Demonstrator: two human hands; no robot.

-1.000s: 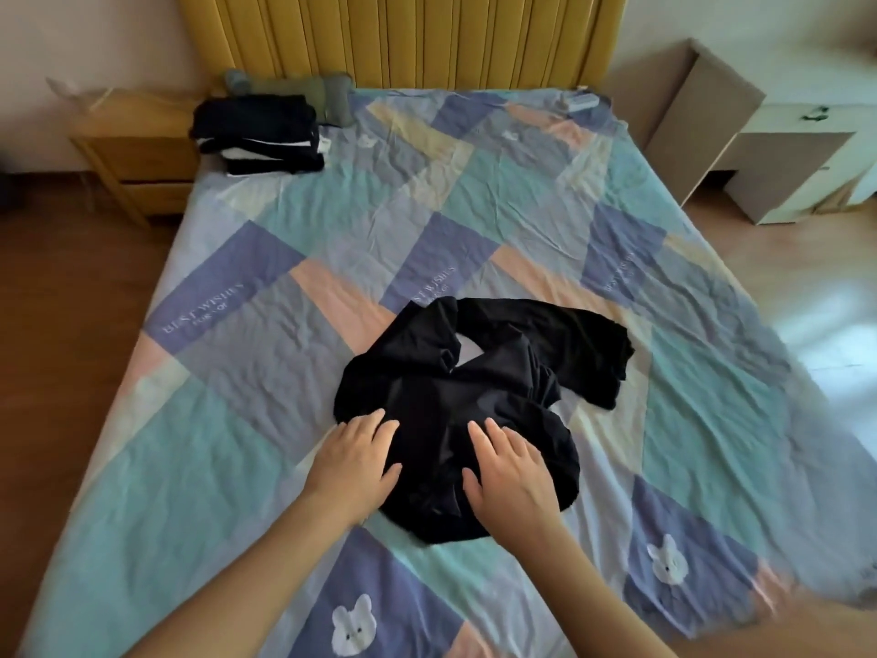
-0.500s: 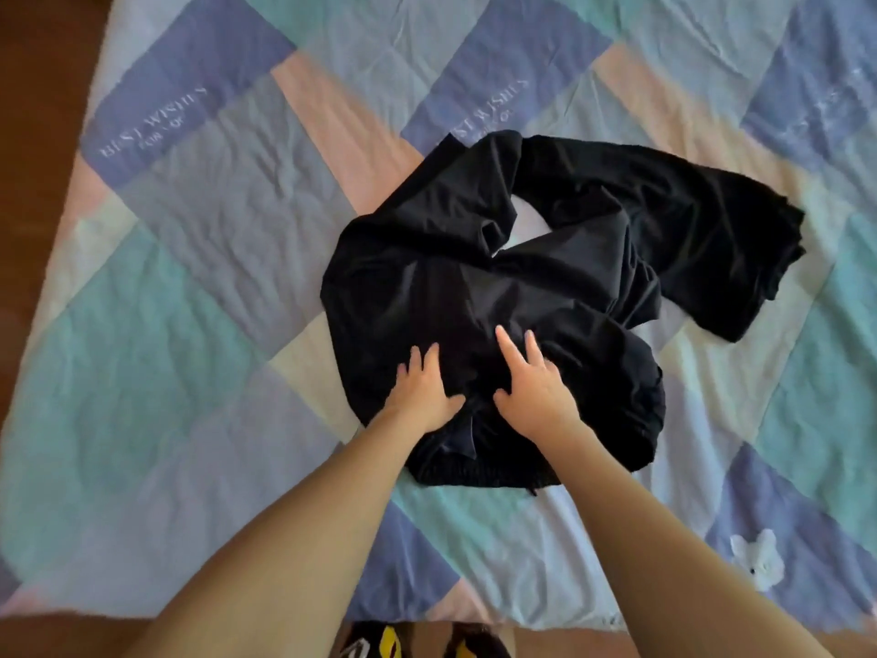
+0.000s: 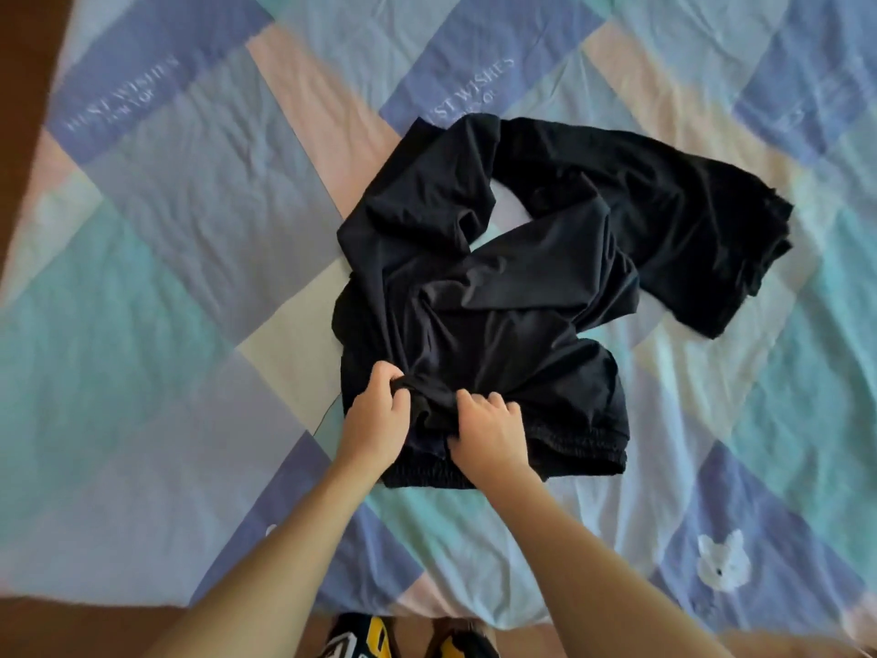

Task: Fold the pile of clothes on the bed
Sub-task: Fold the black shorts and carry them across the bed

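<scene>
A crumpled pair of black trousers [image 3: 522, 287] lies in the middle of the patchwork bedspread [image 3: 166, 277], its elastic waistband toward me and one leg trailing off to the right. My left hand [image 3: 375, 420] pinches a fold of the black fabric just above the waistband. Beside it, my right hand [image 3: 489, 434] has its fingers curled into the same bunched cloth near the waistband.
The bed's near edge runs along the bottom of the view, with brown floor at the lower left and upper left. The toes of my yellow and black shoes [image 3: 360, 638] show below the bed edge.
Both hands went from lying flat on the trousers to gripping the fabric near the waistband. The camera has tipped further down, so the headboard and folded stack are out of view.
</scene>
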